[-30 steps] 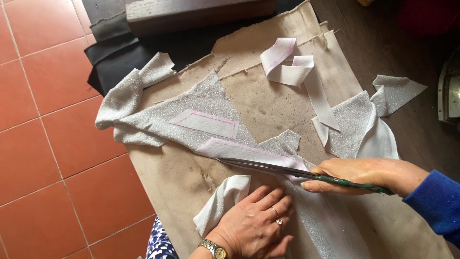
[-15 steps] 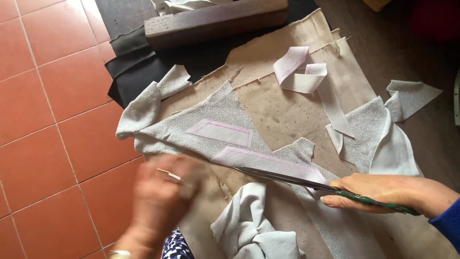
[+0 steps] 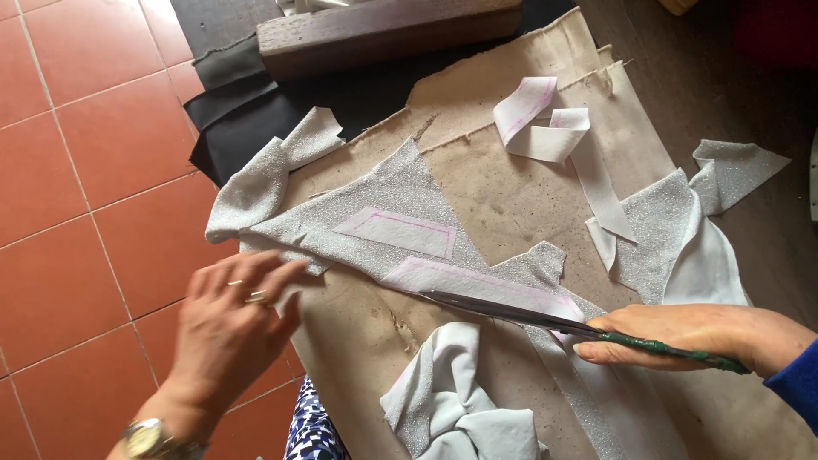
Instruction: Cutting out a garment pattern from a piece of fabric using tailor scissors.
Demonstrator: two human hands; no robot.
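Note:
My right hand point(image 3: 690, 334) grips green-handled scissors point(image 3: 520, 313) whose long blades lie across a silver glittery fabric point(image 3: 375, 213) marked with pale pink-outlined pieces. The blades point left along a pale strip. My left hand point(image 3: 230, 328), with a ring and a wristwatch, hovers with fingers spread at the fabric's left edge, its fingertips touching or just above the cloth. A crumpled pale cut piece point(image 3: 452, 400) lies below the blades. All this rests on a tan cloth-covered board point(image 3: 503, 187).
A curled pale strip point(image 3: 545, 128) and more silver scraps point(image 3: 699, 221) lie at the right. Black fabric point(image 3: 247, 102) and a wooden block point(image 3: 383, 25) sit at the top. Red floor tiles point(image 3: 94, 196) fill the left. Blue patterned cloth point(image 3: 311, 426) shows at the bottom.
My left hand lifted off the cloth near the scissors and swung left to the fabric's edge. The pale piece it held down now lies bunched. The scissors stayed about in place.

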